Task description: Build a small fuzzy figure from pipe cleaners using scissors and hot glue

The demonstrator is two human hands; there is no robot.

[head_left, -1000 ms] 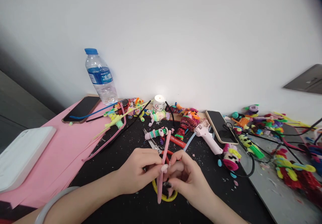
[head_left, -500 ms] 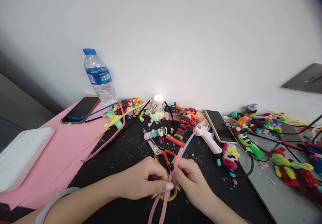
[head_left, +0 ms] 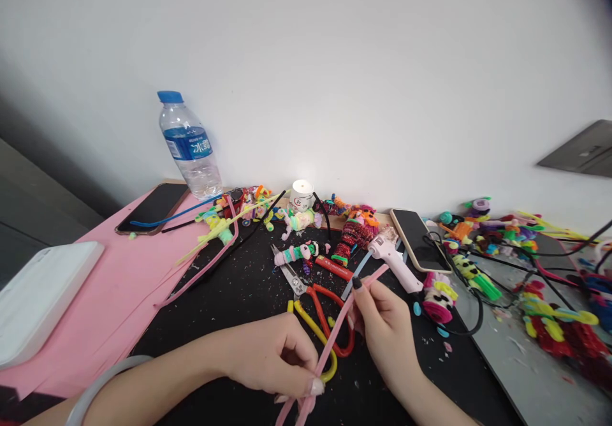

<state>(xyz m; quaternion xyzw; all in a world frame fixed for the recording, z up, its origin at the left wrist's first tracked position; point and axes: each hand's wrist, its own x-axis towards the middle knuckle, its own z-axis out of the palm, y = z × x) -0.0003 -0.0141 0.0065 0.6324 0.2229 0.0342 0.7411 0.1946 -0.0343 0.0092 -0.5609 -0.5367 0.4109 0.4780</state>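
Observation:
Two pink pipe cleaners (head_left: 338, 321) run side by side between my hands, low over the black work surface. My left hand (head_left: 277, 357) pinches them near their lower part, thumb pressed on top. Higher up and to the right, the fingers of my right hand (head_left: 382, 324) close on the same strands close to their upper end. Beneath them lie scissors (head_left: 295, 280) with red and yellow handles, blades pointing away from me. Just past my right hand rests a pale pink glue gun (head_left: 396, 261) with a bluish glue stick at its rear.
Pipe-cleaner figures (head_left: 354, 238) line the wall side, beside a white paper cup (head_left: 302, 195). A water bottle (head_left: 190, 148) leans on the wall. Phones (head_left: 423, 238) lie left and right. A white box (head_left: 48, 298) sits on pink paper (head_left: 157, 273). Black cables cross the right side.
My right hand has moved up and right along the pink pipe cleaners, away from my left hand. My left hand has shifted slightly down, and more of the scissors' handles shows.

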